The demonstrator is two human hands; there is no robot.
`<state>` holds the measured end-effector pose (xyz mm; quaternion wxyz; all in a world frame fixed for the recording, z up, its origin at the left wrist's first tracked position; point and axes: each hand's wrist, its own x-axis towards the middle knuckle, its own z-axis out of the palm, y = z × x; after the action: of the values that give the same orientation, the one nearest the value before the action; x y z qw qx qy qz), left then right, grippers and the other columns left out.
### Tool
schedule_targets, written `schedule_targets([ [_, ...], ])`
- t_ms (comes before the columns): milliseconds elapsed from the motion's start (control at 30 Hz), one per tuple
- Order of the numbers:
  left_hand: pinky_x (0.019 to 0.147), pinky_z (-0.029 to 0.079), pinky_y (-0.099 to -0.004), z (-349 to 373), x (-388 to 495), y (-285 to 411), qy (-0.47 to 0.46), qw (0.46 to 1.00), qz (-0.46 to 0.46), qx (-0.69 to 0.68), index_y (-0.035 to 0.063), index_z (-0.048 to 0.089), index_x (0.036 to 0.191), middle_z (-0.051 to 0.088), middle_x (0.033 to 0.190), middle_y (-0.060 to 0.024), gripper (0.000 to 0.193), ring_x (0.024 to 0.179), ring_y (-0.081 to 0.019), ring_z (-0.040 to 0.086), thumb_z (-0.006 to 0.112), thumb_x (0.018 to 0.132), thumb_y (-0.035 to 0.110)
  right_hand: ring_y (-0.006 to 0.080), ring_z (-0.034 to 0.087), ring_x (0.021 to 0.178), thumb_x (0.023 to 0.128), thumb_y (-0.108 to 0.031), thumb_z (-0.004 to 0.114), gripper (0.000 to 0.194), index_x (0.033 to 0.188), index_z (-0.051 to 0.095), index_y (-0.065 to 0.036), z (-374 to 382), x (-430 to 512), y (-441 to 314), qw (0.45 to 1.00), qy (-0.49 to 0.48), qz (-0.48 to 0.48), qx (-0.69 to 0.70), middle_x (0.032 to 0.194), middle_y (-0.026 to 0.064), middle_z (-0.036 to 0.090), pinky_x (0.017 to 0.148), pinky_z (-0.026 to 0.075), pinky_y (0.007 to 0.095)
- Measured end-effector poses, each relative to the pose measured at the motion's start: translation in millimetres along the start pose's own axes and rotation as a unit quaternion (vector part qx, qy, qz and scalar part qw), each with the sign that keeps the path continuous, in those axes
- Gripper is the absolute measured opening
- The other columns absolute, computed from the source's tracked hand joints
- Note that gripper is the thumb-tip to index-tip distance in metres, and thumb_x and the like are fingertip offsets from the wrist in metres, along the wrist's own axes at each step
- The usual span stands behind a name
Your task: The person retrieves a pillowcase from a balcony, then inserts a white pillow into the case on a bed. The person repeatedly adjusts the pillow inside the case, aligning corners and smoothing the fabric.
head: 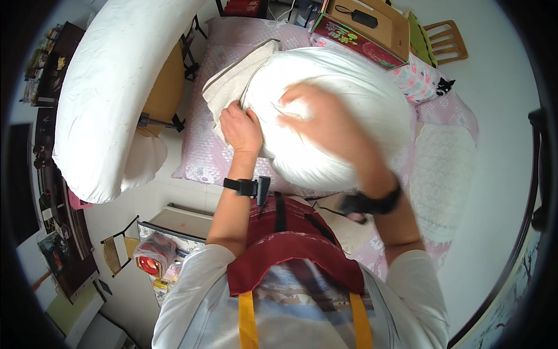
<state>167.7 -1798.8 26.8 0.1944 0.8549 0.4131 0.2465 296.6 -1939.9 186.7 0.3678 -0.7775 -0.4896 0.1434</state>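
Observation:
A large white stuffed cushion (348,78) lies before me on a pink patterned sofa cover (296,32). At its left end a beige fabric cover (235,74) with a dark-edged opening wraps part of it. My left hand (242,126) grips the edge of this cover, its fingers curled over the fabric. Above the white cushion, my right hand (320,120) is blurred by motion. Its thumb and fingers are bent around a raised fold of white cloth, and I cannot tell whether they pinch it. Both wrists wear black straps.
To the left stands a long white stuffed roll (113,87), beside a mustard cushion (168,89). An open cardboard box (383,26) with a black adapter sits at the back right. A lace cloth (442,174) covers the seat at right. A low table with a bagged item (154,255) is lower left.

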Motion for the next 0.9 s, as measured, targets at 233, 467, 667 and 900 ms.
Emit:
schedule_targets([
  [233, 0.075, 0.049, -0.047, -14, 12, -7, -0.029, 0.995, 0.098, 0.014, 0.0032, 0.062, 0.098, 0.062, 0.089, -0.0179, 0.011, 0.085, -0.0372, 0.061, 0.06, 0.088, 0.008, 0.0369, 0.046, 0.131, 0.07, -0.045, 0.082, 0.097, 0.146, 0.041, -0.002, -108, 25, 97, 0.978, -0.064, 0.194, 0.048, 0.14, 0.0255, 0.047, 0.111, 0.035, 0.0403],
  [467, 0.077, 0.051, -0.0487, -38, 21, -23, -0.155, 0.987, 0.034, -0.017, 0.0003, 0.052, 0.115, 0.068, 0.098, -0.0239, 0.025, 0.088, -0.0431, 0.066, 0.053, 0.092, 0.009, 0.0389, 0.042, 0.132, 0.06, -0.05, 0.086, 0.111, 0.147, 0.039, -0.001, -55, -40, 49, 0.96, -0.191, 0.206, -0.023, 0.142, 0.0266, 0.043, 0.11, 0.035, 0.0398],
  [667, 0.067, 0.053, -0.0424, -54, 48, -33, -0.064, 0.971, 0.229, 0.003, 0.0024, 0.058, 0.107, 0.066, 0.096, -0.0219, 0.02, 0.08, -0.0366, 0.066, 0.056, 0.087, 0.008, 0.0393, 0.029, 0.142, 0.065, -0.039, 0.085, 0.112, 0.15, 0.026, 0.005, -29, -14, 50, 0.952, -0.28, 0.094, 0.083, 0.153, 0.0259, 0.029, 0.118, 0.025, 0.0388],
  [900, 0.059, 0.054, -0.0395, -65, 86, 9, -0.172, 0.942, 0.287, 0.03, 0.0059, 0.059, 0.105, 0.068, 0.078, -0.014, 0.022, 0.065, -0.0324, 0.067, 0.063, 0.083, 0.009, 0.0413, 0.022, 0.146, 0.077, -0.054, 0.068, 0.109, 0.148, 0.02, 0.013, 24, -21, 39, 0.936, -0.348, -0.059, 0.004, 0.155, 0.0331, 0.021, 0.12, 0.022, 0.0431],
])
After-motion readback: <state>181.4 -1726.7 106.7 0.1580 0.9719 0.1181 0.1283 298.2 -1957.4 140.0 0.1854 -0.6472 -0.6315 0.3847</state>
